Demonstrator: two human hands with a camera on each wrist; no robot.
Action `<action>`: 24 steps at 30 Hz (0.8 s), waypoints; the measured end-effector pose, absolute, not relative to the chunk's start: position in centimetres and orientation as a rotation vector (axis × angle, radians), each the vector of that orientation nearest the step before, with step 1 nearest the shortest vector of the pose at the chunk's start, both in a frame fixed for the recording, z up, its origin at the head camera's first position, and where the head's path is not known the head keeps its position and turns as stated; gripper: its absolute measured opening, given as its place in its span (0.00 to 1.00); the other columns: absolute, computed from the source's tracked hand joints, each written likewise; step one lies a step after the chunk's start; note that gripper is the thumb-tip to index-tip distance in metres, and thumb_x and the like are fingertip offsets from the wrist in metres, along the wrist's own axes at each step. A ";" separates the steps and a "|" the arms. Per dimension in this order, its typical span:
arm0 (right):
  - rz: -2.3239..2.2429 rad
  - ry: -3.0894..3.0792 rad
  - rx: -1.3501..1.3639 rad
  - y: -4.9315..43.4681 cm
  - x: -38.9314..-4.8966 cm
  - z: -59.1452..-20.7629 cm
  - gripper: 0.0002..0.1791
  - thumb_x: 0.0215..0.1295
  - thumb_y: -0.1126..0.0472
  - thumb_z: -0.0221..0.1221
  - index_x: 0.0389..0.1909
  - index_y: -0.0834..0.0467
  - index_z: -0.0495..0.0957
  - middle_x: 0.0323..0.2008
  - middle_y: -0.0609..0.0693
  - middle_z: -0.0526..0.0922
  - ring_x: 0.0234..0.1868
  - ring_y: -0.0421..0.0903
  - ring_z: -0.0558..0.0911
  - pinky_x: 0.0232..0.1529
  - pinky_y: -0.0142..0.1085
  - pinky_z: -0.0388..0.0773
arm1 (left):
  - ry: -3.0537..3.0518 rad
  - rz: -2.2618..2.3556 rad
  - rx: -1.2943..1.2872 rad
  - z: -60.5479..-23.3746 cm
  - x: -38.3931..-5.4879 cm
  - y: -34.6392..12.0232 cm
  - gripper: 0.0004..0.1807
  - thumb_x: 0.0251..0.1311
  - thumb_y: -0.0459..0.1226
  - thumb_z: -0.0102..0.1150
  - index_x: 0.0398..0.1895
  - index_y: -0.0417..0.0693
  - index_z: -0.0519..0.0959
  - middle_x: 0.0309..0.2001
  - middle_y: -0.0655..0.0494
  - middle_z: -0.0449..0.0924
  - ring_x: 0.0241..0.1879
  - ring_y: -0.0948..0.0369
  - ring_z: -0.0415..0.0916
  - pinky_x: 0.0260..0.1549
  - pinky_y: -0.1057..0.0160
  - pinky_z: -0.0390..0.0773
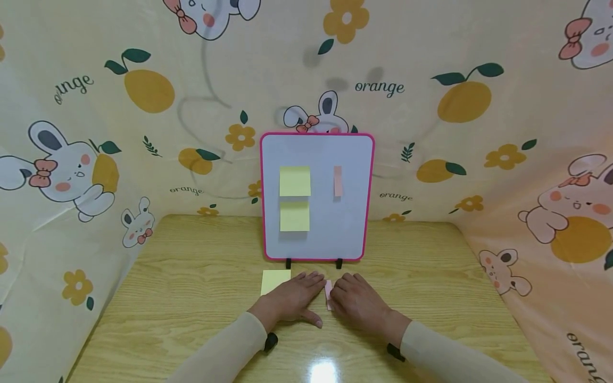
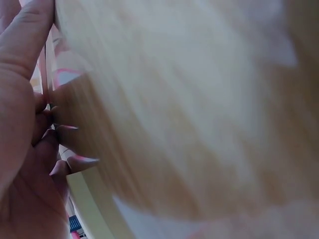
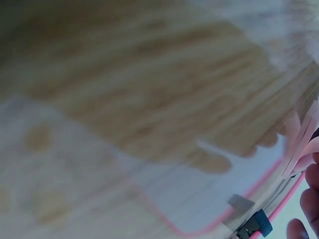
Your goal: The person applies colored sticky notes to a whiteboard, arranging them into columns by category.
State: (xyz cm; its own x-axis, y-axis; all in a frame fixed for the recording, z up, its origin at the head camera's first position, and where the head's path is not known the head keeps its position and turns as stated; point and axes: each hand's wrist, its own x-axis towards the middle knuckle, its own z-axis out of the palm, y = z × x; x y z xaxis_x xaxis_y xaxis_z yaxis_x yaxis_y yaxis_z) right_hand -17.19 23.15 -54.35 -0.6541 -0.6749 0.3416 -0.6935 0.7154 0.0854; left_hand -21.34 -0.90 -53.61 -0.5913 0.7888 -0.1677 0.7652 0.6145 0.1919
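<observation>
A narrow pink sticky note pad (image 1: 328, 296) lies on the table between both hands. My left hand (image 1: 296, 299) is spread with its fingers fairly straight, its fingertips beside the pad's left edge. On the other side, my right hand (image 1: 360, 302) has curled fingers that pinch at the pink pad's right side. In the right wrist view, a pink sheet (image 3: 313, 144) bends up by those fingers (image 3: 310, 195). A square yellow sticky note pad (image 1: 275, 281) lies partly under the left hand. The right thumb is hidden in the head view.
A pink-rimmed whiteboard (image 1: 354, 229) stands behind the hands on black feet (image 1: 339, 263). It bears an upper yellow note (image 1: 295, 181), a lower yellow note (image 1: 294, 216) and a pink strip (image 1: 338, 181). Patterned cloth (image 1: 297, 64) surrounds the wooden table (image 1: 201, 287).
</observation>
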 end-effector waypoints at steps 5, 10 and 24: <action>0.038 -2.579 1.056 23.1 -17.3 -54.3 0.05 0.68 0.57 0.70 0.36 0.50 0.83 0.37 0.41 0.82 0.40 0.42 0.74 0.41 0.37 0.73 | 2.599 0.156 1.271 -53.5 -21.3 -0.9 0.59 0.60 0.73 0.56 0.85 0.47 0.56 0.85 0.54 0.53 0.85 0.57 0.47 0.84 0.56 0.50; 0.039 -2.531 1.047 23.0 -17.6 -54.4 0.08 0.67 0.58 0.71 0.36 0.52 0.81 0.35 0.43 0.80 0.38 0.43 0.72 0.38 0.35 0.70 | 2.597 0.165 1.262 -53.5 -21.3 -0.8 0.59 0.60 0.73 0.57 0.85 0.47 0.56 0.85 0.54 0.53 0.85 0.57 0.46 0.84 0.56 0.50; 0.043 -2.485 1.054 23.0 -18.1 -54.6 0.08 0.71 0.58 0.68 0.39 0.53 0.78 0.35 0.44 0.77 0.36 0.43 0.69 0.37 0.35 0.68 | 2.622 0.146 1.279 -53.6 -21.3 -0.7 0.60 0.59 0.72 0.59 0.84 0.46 0.57 0.85 0.52 0.54 0.85 0.57 0.48 0.84 0.57 0.50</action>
